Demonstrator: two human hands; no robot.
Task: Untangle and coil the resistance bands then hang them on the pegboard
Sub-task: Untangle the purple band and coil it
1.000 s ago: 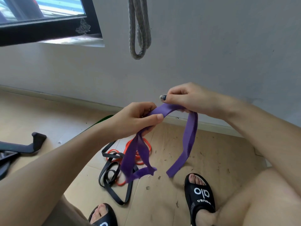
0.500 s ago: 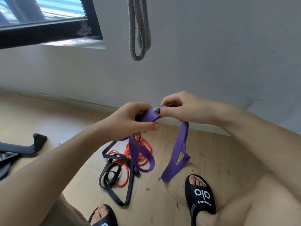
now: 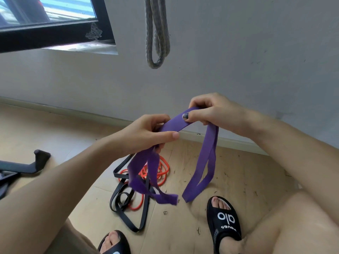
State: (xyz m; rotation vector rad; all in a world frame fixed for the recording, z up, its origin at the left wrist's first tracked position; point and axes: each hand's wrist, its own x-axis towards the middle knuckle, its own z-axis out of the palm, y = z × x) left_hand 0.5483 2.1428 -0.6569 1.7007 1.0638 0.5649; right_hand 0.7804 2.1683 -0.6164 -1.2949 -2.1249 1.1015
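Two hands, one purple band: keeping the coil flat

Both hands hold the purple band [image 3: 174, 123] in the air in front of the wall, above the floor. The left hand [image 3: 146, 136] has its fingers [image 3: 169, 134] curled round a gathered bunch of the band, with loops hanging below it. The right hand [image 3: 211, 112] pinches the flat strip between thumb and curled fingers, and a long loop drops from it toward the floor [image 3: 238, 180].

This looks like the coiling step for the purple band, with hanging not yet begun. To do it well, the right hand should feed the strip flat, without a twist, and lay each turn onto the bunch in the left hand at a like size. The left hand needs a firm hold, for rubber of this kind will likely spring open if the hold eases. The hanging loop should be drawn up before it catches the pile below.

On the floor, the black band [image 3: 128, 198] and the orange band [image 3: 161, 171] lie crossed over one another, still to be untangled. A grey rope loop [image 3: 156, 43] hangs on the wall above; no pegboard is in view.
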